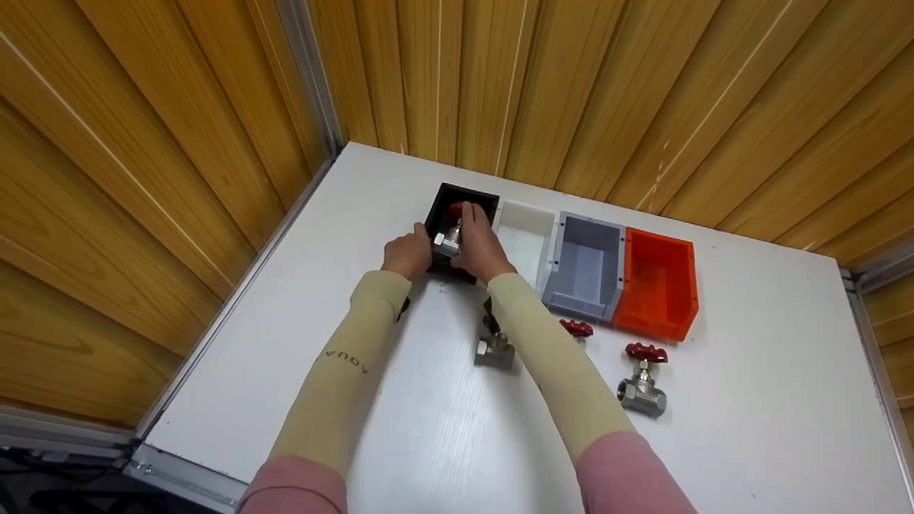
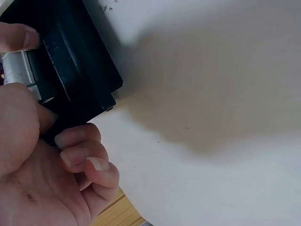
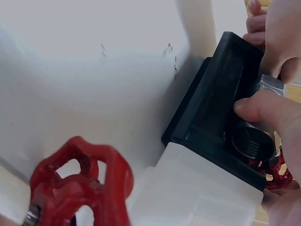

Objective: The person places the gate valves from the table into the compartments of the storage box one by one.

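A black bin point(image 1: 468, 190) stands at the left end of a row of bins. Inside it lies a metal valve point(image 1: 448, 243) with a red handwheel. My right hand point(image 1: 483, 246) reaches into the bin and holds this valve, its thumb across the metal body in the right wrist view. With the thumb inside and curled fingers outside, my left hand point(image 1: 408, 254) grips the bin's left wall; these fingers point(image 2: 80, 148) show in the left wrist view. The handwheel is partly hidden by my right hand.
White point(image 1: 527, 207), grey point(image 1: 587, 275) and orange bins point(image 1: 658, 285) continue the row rightward. On the white table point(image 1: 428, 428) are a valve point(image 1: 495, 352) beside my right forearm, a red handwheel point(image 1: 577, 328) partly behind that forearm, and another valve point(image 1: 643, 391) farther right. Wood-pattern panels point(image 1: 500, 86) rise behind.
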The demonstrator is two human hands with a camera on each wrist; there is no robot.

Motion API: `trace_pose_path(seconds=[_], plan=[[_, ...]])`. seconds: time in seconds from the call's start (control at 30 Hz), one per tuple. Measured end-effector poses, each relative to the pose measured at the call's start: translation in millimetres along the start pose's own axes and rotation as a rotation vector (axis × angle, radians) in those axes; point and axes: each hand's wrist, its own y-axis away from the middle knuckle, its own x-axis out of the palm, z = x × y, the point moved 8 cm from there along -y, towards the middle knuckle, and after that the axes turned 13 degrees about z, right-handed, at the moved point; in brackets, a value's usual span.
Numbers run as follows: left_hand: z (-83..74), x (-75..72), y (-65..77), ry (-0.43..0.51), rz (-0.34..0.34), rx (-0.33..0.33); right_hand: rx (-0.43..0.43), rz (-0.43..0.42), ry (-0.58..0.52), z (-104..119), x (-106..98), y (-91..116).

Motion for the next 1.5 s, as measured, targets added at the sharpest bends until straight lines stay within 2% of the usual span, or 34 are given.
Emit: trace_pose_path(seconds=[0.47,0.7,0.93,1.3,1.5], plan=[[-1.8,0.2,2.7,0.021,-0.013,-0.004,0.029,0.048,0.014,-4,2,-6],[-3.4,2.9,2.2,0.015,-0.005,0.001,-0.007,0.021,0.066,-5,4,-9],[-2.6,3.6,1.8,-0.021,-0.005,0.008,-0.021,0.035,0.101,-3,4,-10],[-1.9,3.5,1.3,-0.004,-0.015,0.001,-0.053,0.026,0.183,3,6,-9],[-1.7,3.0,1.0,-0.001,-0.018,-0.003,-0.048,0.013,0.181,4,6,-10]])
